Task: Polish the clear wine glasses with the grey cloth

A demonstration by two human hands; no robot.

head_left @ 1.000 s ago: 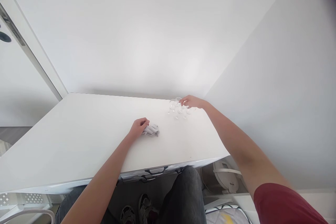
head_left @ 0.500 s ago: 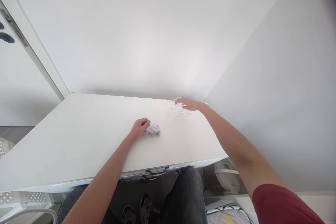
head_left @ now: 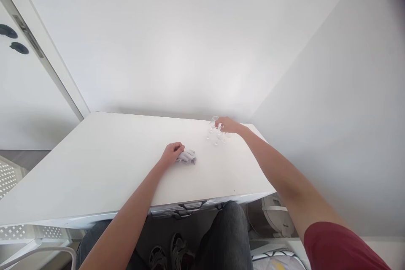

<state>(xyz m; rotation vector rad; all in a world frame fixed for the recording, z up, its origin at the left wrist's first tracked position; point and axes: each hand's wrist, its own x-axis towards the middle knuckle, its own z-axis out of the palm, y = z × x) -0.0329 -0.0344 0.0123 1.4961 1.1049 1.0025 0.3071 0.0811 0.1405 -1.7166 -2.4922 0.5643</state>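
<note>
On the white tabletop, my left hand (head_left: pixel 172 152) rests with curled fingers closed on a crumpled light grey cloth (head_left: pixel 187 157), most of which sticks out to the right. Farther back, near the wall, my right hand (head_left: pixel 227 124) has its fingers closed around a clear glass (head_left: pixel 214 121). Several small, clear, shiny pieces (head_left: pixel 216 137) show just below that hand. Their exact shape is hard to make out against the white surface, and whether they are part of the glass I cannot tell.
The white table (head_left: pixel 110 168) stands against the back wall, with dark drawer handles (head_left: pixel 192 206) along its front. My knees are beneath that edge. At far left is a door with a dark handle (head_left: pixel 19 47). A white round-bodied appliance (head_left: pixel 276 217) stands below right.
The view has shifted slightly. My right hand has tilted the clear glass a little, and its rim shows more plainly. The left hand stays on the cloth.
</note>
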